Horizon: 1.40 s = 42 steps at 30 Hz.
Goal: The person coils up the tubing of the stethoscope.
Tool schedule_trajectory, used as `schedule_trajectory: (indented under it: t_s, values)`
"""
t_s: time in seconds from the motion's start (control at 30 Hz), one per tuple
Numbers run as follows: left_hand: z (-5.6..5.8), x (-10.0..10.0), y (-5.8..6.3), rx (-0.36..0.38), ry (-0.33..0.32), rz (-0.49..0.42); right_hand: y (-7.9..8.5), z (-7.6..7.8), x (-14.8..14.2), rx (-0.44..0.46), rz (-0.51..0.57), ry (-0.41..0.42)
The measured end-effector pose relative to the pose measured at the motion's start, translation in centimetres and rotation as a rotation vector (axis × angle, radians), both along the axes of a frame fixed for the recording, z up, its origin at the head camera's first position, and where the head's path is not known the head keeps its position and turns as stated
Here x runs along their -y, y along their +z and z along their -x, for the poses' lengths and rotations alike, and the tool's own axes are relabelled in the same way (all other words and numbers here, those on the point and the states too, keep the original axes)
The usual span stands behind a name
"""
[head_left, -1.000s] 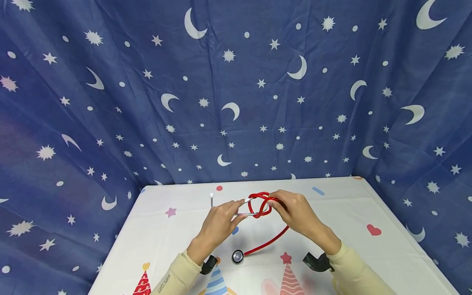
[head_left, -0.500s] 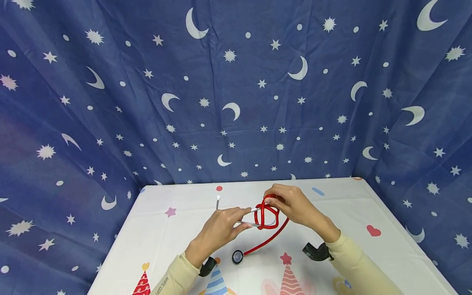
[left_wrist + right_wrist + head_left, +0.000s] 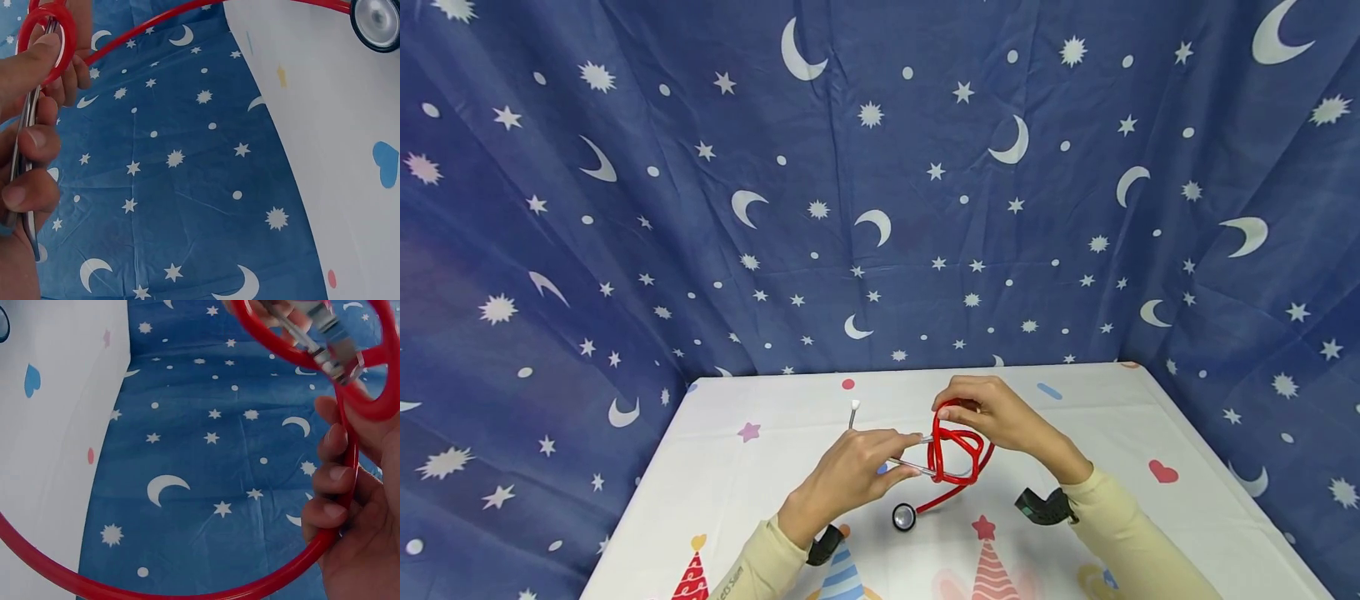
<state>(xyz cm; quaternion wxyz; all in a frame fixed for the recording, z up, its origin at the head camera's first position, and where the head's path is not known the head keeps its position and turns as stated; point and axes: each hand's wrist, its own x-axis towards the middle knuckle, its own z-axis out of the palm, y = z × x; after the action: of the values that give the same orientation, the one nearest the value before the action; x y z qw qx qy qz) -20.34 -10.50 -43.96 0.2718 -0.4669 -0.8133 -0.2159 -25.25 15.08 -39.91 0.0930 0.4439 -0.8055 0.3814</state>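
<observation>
A stethoscope is held over the white table by both hands. Its red tubing (image 3: 977, 454) is wound in loops around the metal ear tubes (image 3: 26, 134). My left hand (image 3: 853, 473) grips those ear tubes between thumb and fingers, and one white eartip (image 3: 855, 405) sticks up behind it. On the other side my right hand (image 3: 996, 414) pinches a raised strand at the top of the loops. In the right wrist view its fingers (image 3: 331, 478) curl around the red tube. From the loops the tube runs down to the round chestpiece (image 3: 904, 517), low over the table's middle.
A white tablecloth (image 3: 1150, 550) with party-hat, heart and star prints covers the table. Behind and beside it hangs a blue curtain (image 3: 925, 217) with moons and stars. Black wrist mounts (image 3: 1043, 507) sit at both cuffs.
My left hand and the looped tubing have shifted right and slightly down. The right hand has drawn a strand up across the loops. The chestpiece has slid a little right.
</observation>
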Motion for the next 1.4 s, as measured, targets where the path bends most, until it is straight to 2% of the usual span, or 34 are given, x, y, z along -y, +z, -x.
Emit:
schedule_trajectory:
  t_s: [0.2, 0.33, 0.47, 0.6, 0.67, 0.83, 0.93, 1.17, 1.4]
  values:
    - [-0.2, -0.2, 0.1, -0.013, -0.030, -0.038, -0.4, 0.3, 0.0, 0.081, 0.021, 0.043]
    - [-0.1, -0.3, 0.0, -0.005, -0.033, -0.106, -0.9, 0.6, 0.1, 0.146, 0.043, 0.020]
    - [-0.1, -0.5, 0.0, 0.060, 0.018, -0.216, -2.1, 0.7, 0.5, 0.234, 0.078, -0.065]
    - [0.2, -0.3, -0.2, 0.142, 0.106, -0.327, -4.1, 0.2, 1.0, 0.334, 0.095, -0.196]
    - [0.6, -0.1, -0.2, 0.165, 0.154, -0.381, -4.8, 0.0, 1.2, 0.364, 0.095, -0.231]
    - [1.4, 0.3, -0.2, 0.177, 0.252, -0.477, -5.6, -1.1, 1.8, 0.353, 0.060, -0.217]
    - [1.6, 0.2, -0.4, 0.181, 0.282, -0.502, -5.8, -1.8, 2.2, 0.345, 0.038, -0.222]
    - [1.9, -0.2, -0.6, 0.216, 0.339, -0.530, -5.7, -3.0, 2.7, 0.329, 0.013, -0.232]
    - [1.9, -0.1, -1.2, 0.213, 0.387, -0.503, -6.1, -3.8, 2.8, 0.282, 0.016, -0.221]
